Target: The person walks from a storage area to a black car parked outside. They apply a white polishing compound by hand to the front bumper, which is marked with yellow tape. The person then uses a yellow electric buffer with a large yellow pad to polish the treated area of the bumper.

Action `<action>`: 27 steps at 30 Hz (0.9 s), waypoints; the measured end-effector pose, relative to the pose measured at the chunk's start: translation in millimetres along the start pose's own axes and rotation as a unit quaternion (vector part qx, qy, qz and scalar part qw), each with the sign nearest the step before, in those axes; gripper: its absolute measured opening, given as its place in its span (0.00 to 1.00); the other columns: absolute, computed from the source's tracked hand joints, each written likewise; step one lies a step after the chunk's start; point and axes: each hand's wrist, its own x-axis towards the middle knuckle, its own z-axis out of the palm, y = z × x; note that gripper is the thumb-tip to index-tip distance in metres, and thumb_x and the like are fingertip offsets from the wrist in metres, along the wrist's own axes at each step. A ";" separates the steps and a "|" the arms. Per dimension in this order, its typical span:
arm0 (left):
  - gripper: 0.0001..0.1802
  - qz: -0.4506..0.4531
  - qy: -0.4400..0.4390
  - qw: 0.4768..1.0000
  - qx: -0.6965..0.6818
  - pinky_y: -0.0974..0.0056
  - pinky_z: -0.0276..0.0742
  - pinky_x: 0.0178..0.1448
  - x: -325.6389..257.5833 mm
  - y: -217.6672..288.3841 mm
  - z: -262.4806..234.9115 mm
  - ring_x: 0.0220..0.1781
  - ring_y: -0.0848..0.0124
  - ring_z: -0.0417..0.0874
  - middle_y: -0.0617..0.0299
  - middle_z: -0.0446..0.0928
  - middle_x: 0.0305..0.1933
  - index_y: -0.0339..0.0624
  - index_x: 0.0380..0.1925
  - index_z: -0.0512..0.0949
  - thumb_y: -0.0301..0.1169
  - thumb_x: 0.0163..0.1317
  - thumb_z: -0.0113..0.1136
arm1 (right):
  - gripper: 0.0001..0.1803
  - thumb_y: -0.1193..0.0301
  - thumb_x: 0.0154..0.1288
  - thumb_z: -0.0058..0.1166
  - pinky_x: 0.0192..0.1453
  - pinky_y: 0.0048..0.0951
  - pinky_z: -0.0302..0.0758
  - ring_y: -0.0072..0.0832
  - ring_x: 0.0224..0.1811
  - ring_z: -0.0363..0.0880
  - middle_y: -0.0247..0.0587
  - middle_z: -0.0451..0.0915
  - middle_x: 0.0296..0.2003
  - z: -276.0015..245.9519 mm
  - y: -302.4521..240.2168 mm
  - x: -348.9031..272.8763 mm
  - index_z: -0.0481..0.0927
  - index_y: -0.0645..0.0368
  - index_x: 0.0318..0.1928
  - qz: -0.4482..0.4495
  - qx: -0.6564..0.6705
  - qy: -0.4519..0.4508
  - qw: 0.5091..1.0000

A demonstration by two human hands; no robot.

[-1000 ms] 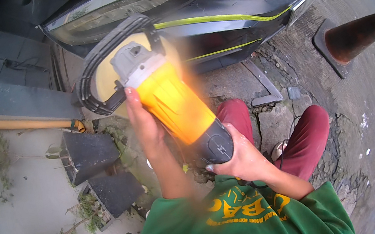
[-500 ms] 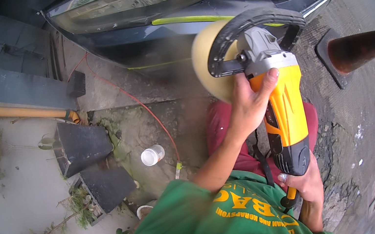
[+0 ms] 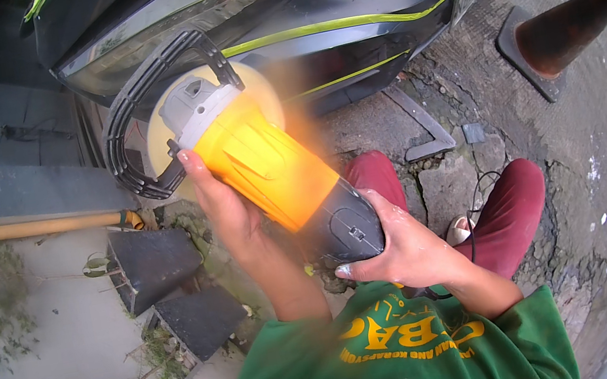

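I hold a yellow and black power polisher (image 3: 267,165) with a grey head and a black loop handle (image 3: 120,140). Under its head shows a round cream pad (image 3: 264,90). My left hand (image 3: 225,202) is wrapped round the front of the body, just behind the grey head. At the black rear end, my right hand (image 3: 401,245) grips the housing. The pad overlaps the dark car bumper (image 3: 345,54); whether they touch I cannot tell. Yellow-green tape (image 3: 340,24) runs along the bumper.
To the right, a dark traffic cone (image 3: 570,32) lies on its side. Black planters (image 3: 156,266) with plants stand at the left, near a tan pipe (image 3: 29,229). Broken concrete (image 3: 453,196) surrounds my foot. A thin dark cord (image 3: 472,229) passes by my right leg.
Both hands have swung the polisher from the right to the left across the bumper, and it now tilts up-left. The white tub and red cord no longer show clearly.
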 end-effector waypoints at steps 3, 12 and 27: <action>0.39 -0.008 -0.017 1.000 0.010 0.58 0.79 0.54 -8.3 1.8 14.4 0.51 0.61 0.81 0.49 0.76 0.54 0.34 0.60 0.65 0.61 0.71 0.33 | 0.44 0.70 0.43 0.73 0.60 0.30 0.68 0.30 0.53 0.74 0.48 0.76 0.48 -2.8 -5.1 -8.9 0.63 0.69 0.61 -0.033 -0.004 0.030 0.999; 0.38 0.012 -0.195 0.980 0.040 0.62 0.67 0.64 -38.1 -51.8 95.4 0.59 0.67 0.72 0.50 0.69 0.59 0.28 0.62 0.58 0.47 0.66 0.60 | 0.36 0.82 0.41 0.67 0.51 0.28 0.74 0.24 0.44 0.78 0.44 0.78 0.43 -37.1 5.2 -88.4 0.68 0.68 0.56 0.088 0.129 0.168 0.973; 0.30 -0.001 0.006 1.000 0.015 0.61 0.77 0.56 -26.5 -21.5 58.8 0.53 0.65 0.80 0.52 0.77 0.54 0.32 0.60 0.67 0.49 0.72 0.45 | 0.48 0.69 0.46 0.72 0.62 0.32 0.69 0.34 0.56 0.75 0.54 0.75 0.51 -46.8 9.5 -35.2 0.58 0.70 0.64 -0.001 0.009 0.017 1.000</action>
